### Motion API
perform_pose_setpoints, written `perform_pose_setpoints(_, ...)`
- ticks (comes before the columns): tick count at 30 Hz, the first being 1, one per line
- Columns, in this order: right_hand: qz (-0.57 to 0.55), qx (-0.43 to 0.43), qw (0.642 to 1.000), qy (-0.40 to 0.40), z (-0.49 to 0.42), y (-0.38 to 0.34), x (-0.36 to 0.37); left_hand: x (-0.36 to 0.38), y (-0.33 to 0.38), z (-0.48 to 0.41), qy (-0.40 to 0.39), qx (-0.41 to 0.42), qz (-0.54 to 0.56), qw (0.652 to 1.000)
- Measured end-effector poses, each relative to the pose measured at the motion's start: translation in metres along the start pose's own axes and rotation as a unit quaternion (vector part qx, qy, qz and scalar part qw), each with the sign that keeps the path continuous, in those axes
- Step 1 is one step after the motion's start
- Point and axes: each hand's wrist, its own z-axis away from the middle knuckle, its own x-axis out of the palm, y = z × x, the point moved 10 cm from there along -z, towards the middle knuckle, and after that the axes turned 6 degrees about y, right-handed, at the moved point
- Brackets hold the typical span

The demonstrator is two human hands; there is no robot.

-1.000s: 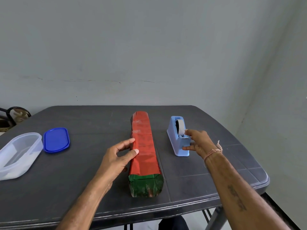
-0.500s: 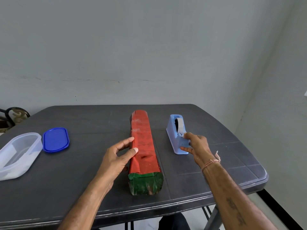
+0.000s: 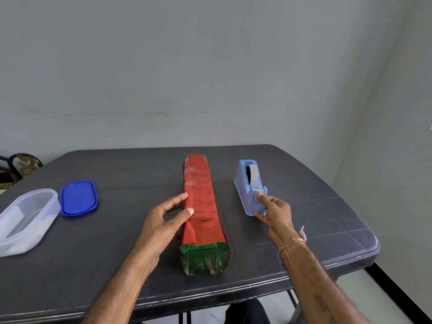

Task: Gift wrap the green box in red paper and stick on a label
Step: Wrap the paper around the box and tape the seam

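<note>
Plain grey wall behind, dark table (image 3: 93, 265) in front of us. We've got the green box (image 3: 204, 258) lying lengthwise mid-table, with red paper (image 3: 201, 206) over most of it and only the near end showing green. Our left hand (image 3: 161, 226) is spread loose, thumb and fingertip touching the paper's left side. Our right hand (image 3: 277, 216) pinches the front of the blue tape dispenser (image 3: 247, 183), index on the tape end. Off left sit a clear tub (image 3: 25, 218) and a blue lid (image 3: 78, 198).

One green box (image 3: 205, 258), one tape dispenser (image 3: 245, 190), one clear container (image 3: 25, 220), one blue lid (image 3: 78, 198).
</note>
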Motion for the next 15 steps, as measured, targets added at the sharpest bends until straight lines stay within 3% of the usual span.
perform_pose_setpoints(15, -0.061, -0.025, 0.998, 0.000, 0.000, 0.017, -0.004, 0.004, 0.006, 0.004, 0.003, 0.006, 0.031, 1.000)
